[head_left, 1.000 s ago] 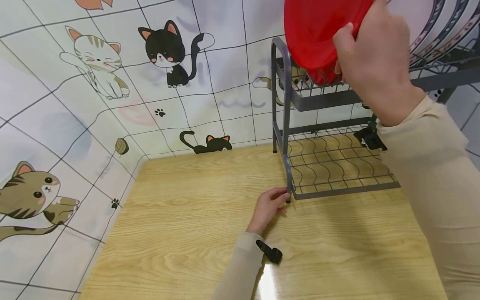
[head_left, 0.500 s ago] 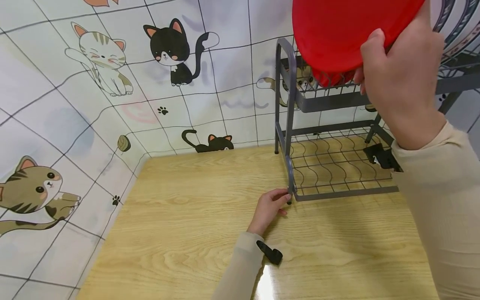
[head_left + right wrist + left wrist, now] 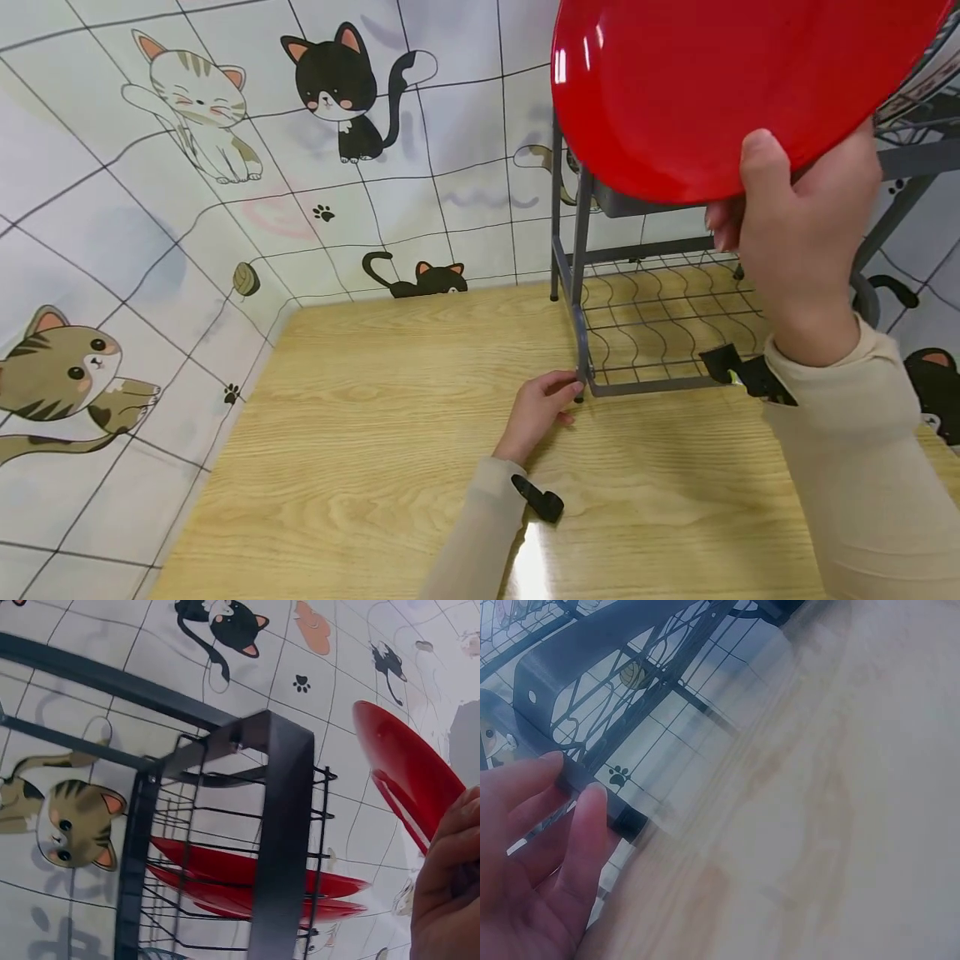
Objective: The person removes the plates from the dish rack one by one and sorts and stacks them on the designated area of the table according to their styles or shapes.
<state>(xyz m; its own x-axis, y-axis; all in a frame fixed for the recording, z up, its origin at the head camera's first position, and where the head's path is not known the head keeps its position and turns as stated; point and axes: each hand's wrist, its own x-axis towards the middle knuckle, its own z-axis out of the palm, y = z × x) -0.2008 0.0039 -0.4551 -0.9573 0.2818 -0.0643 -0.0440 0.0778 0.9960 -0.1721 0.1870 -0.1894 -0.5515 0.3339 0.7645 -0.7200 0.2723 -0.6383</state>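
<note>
My right hand [image 3: 813, 225] grips the lower edge of a red plate [image 3: 697, 92], which is raised in front of the upper tier of a grey wire dish rack [image 3: 660, 386]. In the right wrist view the held plate appears to the right of the rack, apart from it, and other red plates [image 3: 217, 866] stand inside the tier. Down at the table, my left hand [image 3: 534, 414] holds the rack's front left leg. The left wrist view shows thumb and fingertips on either side of that leg [image 3: 615, 810], just above its black foot.
White plates with patterned rims [image 3: 926, 79] stand at the right of the upper tier, partly hidden by the red plate. A white tiled wall with cat drawings [image 3: 465, 167] borders the wooden table [image 3: 360, 433] at the back and left.
My right hand has drawn the red plate forward and lower, away from the upper tier, and it now faces the head camera more broadly. My left hand has stayed on the rack leg.
</note>
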